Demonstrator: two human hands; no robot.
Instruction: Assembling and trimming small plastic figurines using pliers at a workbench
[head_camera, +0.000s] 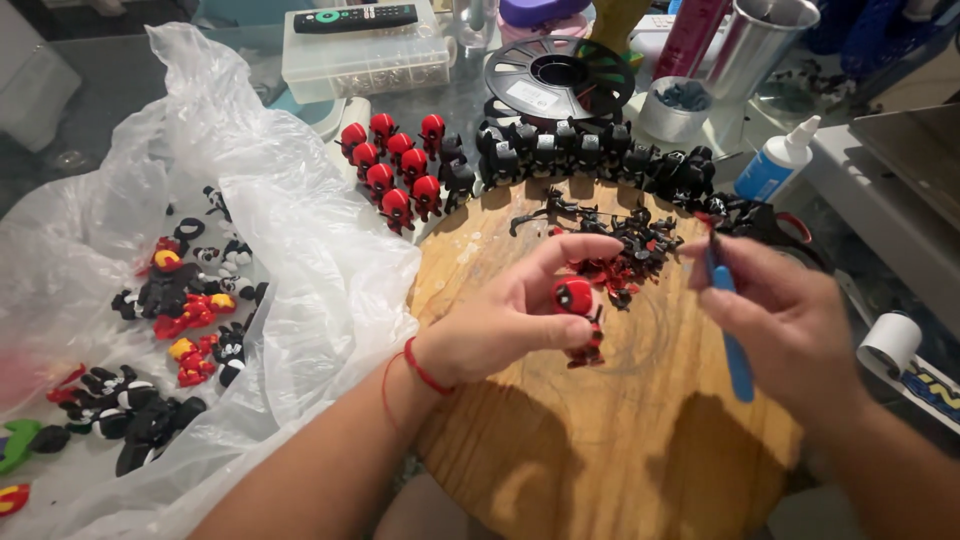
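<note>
Plastic sheeting (290, 260) is lying crumpled at the left, covering loose red and black figure parts (175, 300). Over the round wooden board (600, 450), the left hand (500, 320) is pinching a small red-headed figurine (577, 305) between thumb and fingertips. It looks light, rigid and rather fragile at its thin limbs, so the round head seems the safest place for gripping. Rows of finished figures (520, 155) are standing behind. The right hand (790, 320) is closing around a blue-handled tool (732, 335), pointing its tip toward the figurine.
</note>
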